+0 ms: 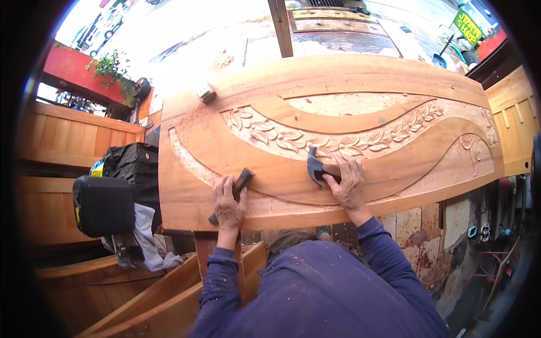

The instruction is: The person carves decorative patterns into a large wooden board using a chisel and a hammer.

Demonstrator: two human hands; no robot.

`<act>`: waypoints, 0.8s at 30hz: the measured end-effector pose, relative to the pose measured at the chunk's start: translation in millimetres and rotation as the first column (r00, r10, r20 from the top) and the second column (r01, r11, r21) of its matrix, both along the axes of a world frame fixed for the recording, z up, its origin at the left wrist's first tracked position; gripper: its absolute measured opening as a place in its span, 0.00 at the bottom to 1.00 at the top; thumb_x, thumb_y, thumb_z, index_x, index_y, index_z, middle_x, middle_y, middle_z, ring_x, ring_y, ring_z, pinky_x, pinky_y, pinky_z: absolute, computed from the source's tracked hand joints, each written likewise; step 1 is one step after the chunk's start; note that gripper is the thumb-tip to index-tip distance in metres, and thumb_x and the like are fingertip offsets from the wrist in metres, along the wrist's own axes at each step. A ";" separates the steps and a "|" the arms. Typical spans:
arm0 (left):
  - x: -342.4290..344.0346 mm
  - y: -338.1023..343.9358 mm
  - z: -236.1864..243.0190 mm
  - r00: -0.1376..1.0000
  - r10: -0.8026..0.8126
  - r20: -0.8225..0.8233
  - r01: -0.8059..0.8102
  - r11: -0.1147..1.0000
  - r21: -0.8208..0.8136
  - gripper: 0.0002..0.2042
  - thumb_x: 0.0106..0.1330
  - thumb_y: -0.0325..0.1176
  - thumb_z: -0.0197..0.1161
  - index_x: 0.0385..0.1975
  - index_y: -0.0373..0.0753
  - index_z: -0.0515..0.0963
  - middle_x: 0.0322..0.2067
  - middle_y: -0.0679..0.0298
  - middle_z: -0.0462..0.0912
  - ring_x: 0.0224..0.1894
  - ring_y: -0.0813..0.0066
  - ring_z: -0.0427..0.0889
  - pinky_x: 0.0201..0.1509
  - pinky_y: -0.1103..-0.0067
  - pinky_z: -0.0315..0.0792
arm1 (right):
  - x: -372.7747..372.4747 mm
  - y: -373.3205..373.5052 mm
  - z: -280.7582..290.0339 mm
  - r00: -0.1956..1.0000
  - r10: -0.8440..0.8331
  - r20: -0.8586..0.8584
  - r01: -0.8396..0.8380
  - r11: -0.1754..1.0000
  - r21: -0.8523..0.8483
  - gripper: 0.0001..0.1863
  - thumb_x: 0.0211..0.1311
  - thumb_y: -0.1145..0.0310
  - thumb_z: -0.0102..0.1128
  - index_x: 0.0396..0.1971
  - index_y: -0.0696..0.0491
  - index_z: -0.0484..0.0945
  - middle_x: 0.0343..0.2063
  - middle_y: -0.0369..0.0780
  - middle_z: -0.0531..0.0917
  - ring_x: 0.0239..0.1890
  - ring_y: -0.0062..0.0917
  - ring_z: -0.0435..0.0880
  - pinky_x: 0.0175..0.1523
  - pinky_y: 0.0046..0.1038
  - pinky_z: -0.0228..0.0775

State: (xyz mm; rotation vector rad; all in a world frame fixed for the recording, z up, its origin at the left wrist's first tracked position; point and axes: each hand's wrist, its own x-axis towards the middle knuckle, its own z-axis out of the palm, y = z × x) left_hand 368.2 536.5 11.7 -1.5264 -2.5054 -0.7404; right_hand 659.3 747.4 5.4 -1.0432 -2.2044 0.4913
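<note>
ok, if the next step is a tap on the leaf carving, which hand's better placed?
Right, I'd say: the right hand holds the hammer, its head by the leaf carving. The left hand holds a dark tool farther from it.

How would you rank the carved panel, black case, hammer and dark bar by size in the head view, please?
1. Carved panel
2. Black case
3. Hammer and dark bar, not ranked: the right hand covers part of the first, the left hand part of the second.
</note>
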 end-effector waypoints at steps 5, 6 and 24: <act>-1.7 11.0 3.8 0.997 -0.007 0.083 0.010 1.000 -0.028 0.24 0.61 0.31 0.70 0.58 0.35 0.76 0.60 0.47 0.74 0.65 0.43 0.71 0.70 0.56 0.67 | 11.5 0.1 11.4 0.985 -0.043 0.166 0.042 0.999 0.014 0.29 0.52 0.61 0.76 0.56 0.50 0.80 0.56 0.42 0.77 0.61 0.40 0.73 0.66 0.45 0.62; -2.5 9.8 5.2 0.995 -0.002 0.098 0.005 0.999 -0.036 0.24 0.61 0.30 0.71 0.58 0.35 0.76 0.60 0.47 0.74 0.65 0.43 0.71 0.70 0.56 0.67 | 13.6 0.7 18.0 0.981 -0.038 0.193 0.029 0.998 0.047 0.25 0.53 0.60 0.75 0.51 0.51 0.81 0.51 0.41 0.80 0.57 0.40 0.76 0.64 0.43 0.65; -20.6 15.7 10.2 0.980 0.009 0.199 0.007 0.997 -0.079 0.26 0.57 0.31 0.73 0.57 0.37 0.77 0.61 0.48 0.74 0.65 0.43 0.71 0.70 0.56 0.65 | -120.7 69.9 91.6 0.812 0.046 -0.582 -0.481 0.618 -0.622 0.21 0.65 0.84 0.67 0.56 0.56 0.77 0.34 0.37 0.84 0.38 0.14 0.81 0.45 0.21 0.76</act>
